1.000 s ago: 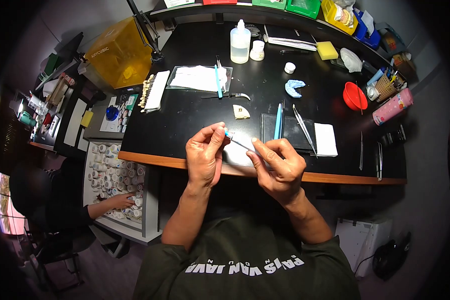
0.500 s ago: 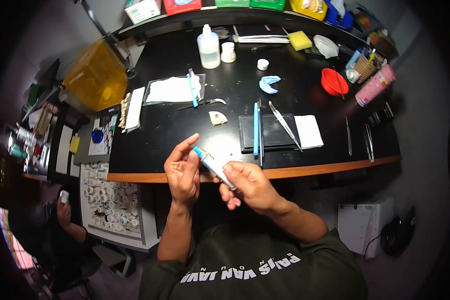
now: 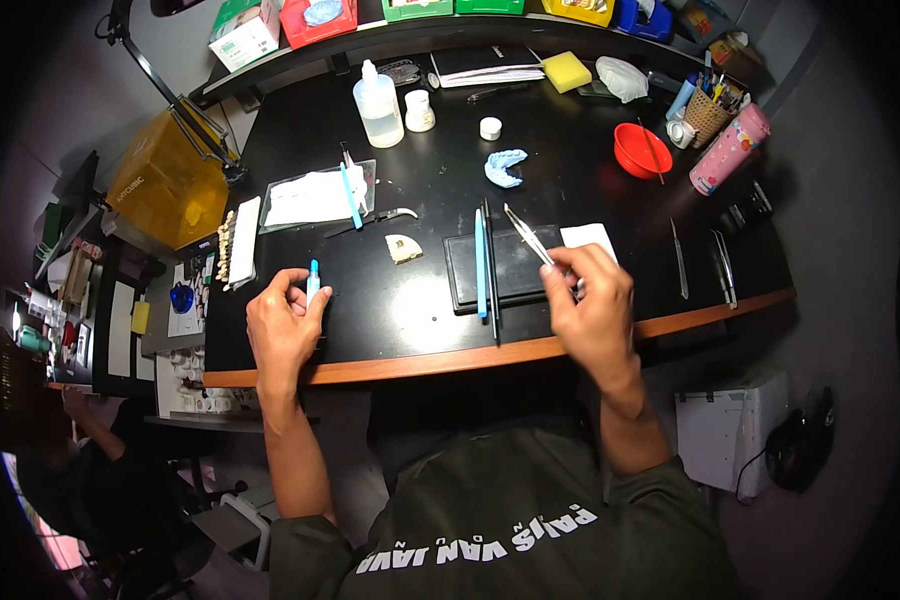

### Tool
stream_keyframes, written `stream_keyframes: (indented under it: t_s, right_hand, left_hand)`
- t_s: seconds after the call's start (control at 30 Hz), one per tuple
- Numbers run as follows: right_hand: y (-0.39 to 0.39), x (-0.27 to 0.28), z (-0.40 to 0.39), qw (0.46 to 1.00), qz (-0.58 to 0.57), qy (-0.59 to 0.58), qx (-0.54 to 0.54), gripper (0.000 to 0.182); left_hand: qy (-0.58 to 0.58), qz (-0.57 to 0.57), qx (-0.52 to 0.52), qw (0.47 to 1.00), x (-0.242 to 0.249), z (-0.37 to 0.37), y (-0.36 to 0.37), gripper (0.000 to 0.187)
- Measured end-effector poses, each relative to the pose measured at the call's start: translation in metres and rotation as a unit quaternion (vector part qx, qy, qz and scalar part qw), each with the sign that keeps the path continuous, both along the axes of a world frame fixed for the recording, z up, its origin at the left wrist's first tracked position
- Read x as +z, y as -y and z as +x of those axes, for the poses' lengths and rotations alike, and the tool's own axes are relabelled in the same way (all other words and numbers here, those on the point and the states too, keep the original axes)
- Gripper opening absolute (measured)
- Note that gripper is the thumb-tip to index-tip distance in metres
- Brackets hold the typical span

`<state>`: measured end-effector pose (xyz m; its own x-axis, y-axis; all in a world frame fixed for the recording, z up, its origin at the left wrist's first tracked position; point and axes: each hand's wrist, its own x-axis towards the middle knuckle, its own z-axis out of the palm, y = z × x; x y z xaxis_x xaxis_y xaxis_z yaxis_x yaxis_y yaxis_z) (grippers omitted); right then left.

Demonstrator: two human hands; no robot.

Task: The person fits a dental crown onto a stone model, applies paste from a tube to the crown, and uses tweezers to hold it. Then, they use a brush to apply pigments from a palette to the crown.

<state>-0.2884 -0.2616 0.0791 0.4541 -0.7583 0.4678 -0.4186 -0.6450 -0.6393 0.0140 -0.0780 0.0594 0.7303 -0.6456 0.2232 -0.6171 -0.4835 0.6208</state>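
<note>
My left hand [image 3: 285,320] is closed around a small silver tube with a blue cap [image 3: 314,276], above the front left of the black table. The fingers cover much of the tube. At the right, my right hand [image 3: 595,300] pinches the rear end of metal tweezers [image 3: 526,234], whose tips point away over a black slab [image 3: 460,265]. Two slim brush-like tools, one blue [image 3: 481,265] and one dark [image 3: 491,290], lie across the slab. Between my hands and farther back sits a cream dental model piece [image 3: 403,248]. A folded white paper [image 3: 588,238] lies behind my right hand.
A blue dental mould piece [image 3: 505,168], a white jar [image 3: 490,128], a clear bottle [image 3: 378,110] and a red bowl [image 3: 640,152] stand farther back. Metal instruments [image 3: 722,268] lie at the right. A drawer of jars [image 3: 210,398] and another person's arm [image 3: 95,425] are at the left.
My right hand has left the tube and taken hold of the tweezers. My left hand has moved left with the tube. The jar drawer at the left is pushed in farther.
</note>
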Motion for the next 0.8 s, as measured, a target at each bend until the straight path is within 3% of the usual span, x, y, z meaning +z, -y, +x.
stream_keyframes:
  t_s: [0.17,0.37,0.8]
  right_hand:
    - [0.034,-0.026,-0.014,0.998,-0.019,-0.054,-0.019,0.019]
    - [0.029,-0.026,-0.013,0.998,0.021,-0.059,-0.012,0.021]
    - [0.016,-0.02,-0.029,0.99,0.047,-0.128,-0.044,0.021]
  left_hand:
    - [0.012,0.07,-0.001,0.998,0.003,0.0,0.01,0.034]
    - [0.045,0.05,0.019,0.998,0.002,-0.003,0.013,0.038]
    - [-0.007,0.037,0.007,0.999,0.005,-0.003,0.007,0.04]
